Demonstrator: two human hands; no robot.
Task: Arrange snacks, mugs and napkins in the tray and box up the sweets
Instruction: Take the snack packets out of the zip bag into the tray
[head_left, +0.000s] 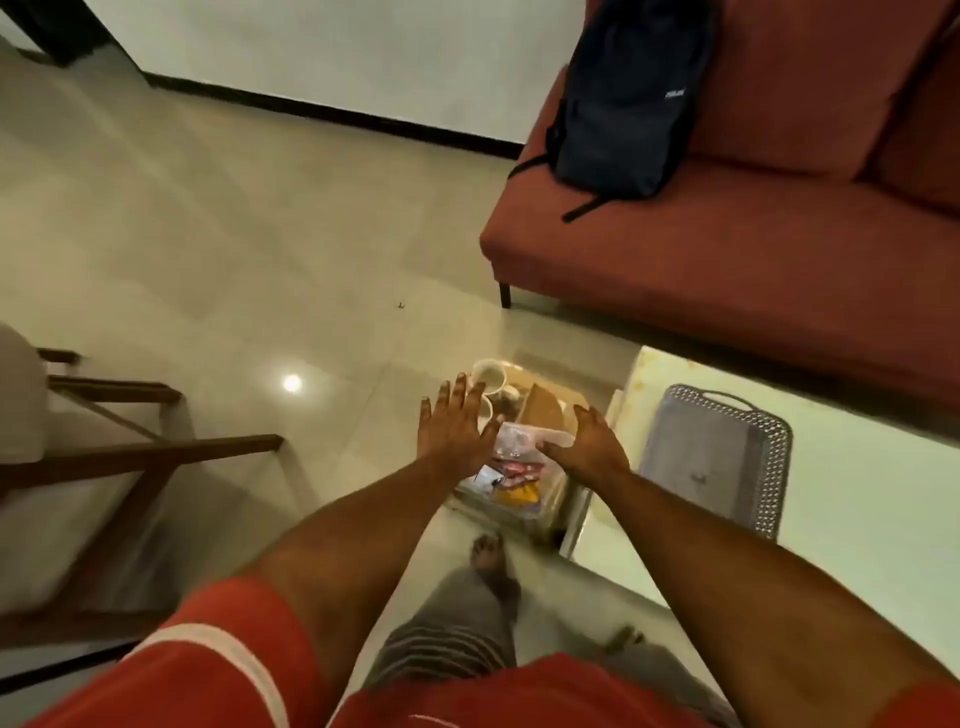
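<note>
Barely started, I'd say: grey tray (714, 457) sits bare on the worktop (857, 519) at right of frame, while mugs (488, 376), snack packets (511, 480) and the rest stay clustered centre-frame, left hand (454, 423) splayed empty, right hand (589, 441) fingers grasping a clear bag (514, 439).

Dim warm indoor light, ceiling-lamp glare on the floor tiles (292, 383) left of motion-blurred hands, wide-angle edge bending.
</note>
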